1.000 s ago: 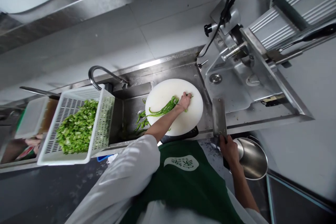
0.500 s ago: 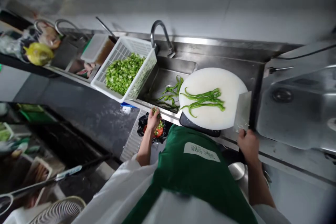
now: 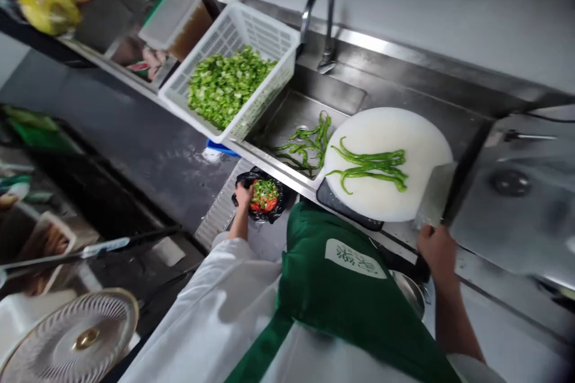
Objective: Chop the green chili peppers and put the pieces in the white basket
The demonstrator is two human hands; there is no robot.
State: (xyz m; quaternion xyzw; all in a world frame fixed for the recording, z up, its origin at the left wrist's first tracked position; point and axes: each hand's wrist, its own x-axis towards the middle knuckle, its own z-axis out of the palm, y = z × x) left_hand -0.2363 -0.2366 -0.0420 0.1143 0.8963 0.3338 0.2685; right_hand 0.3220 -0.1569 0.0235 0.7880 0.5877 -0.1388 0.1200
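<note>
Low by the sink front, my left hand (image 3: 244, 195) is at the left rim of a bin lined with a black bag (image 3: 282, 206). Its fingers look apart, partly hard to make out, and no scraps show in them. Green and red vegetable scraps (image 3: 265, 194) lie inside the bag. My right hand (image 3: 438, 248) is closed round the handle of a cleaver (image 3: 435, 194). The broad blade lies over the right edge of the round white cutting board (image 3: 426, 131). Several long green peppers (image 3: 372, 166) lie side by side on the board.
More green peppers (image 3: 314, 140) lie in the sink (image 3: 276, 116) left of the board. A white basket (image 3: 274, 81) of chopped greens (image 3: 229, 84) stands beside it, near a curved faucet (image 3: 330, 18). Another basin (image 3: 507, 221) is on the right, and a fan (image 3: 85, 341) stands low left.
My left hand has moved down and left to the bin's rim, and the green scraps it held are gone from it. The right hand still holds the cleaver. The view has shifted.
</note>
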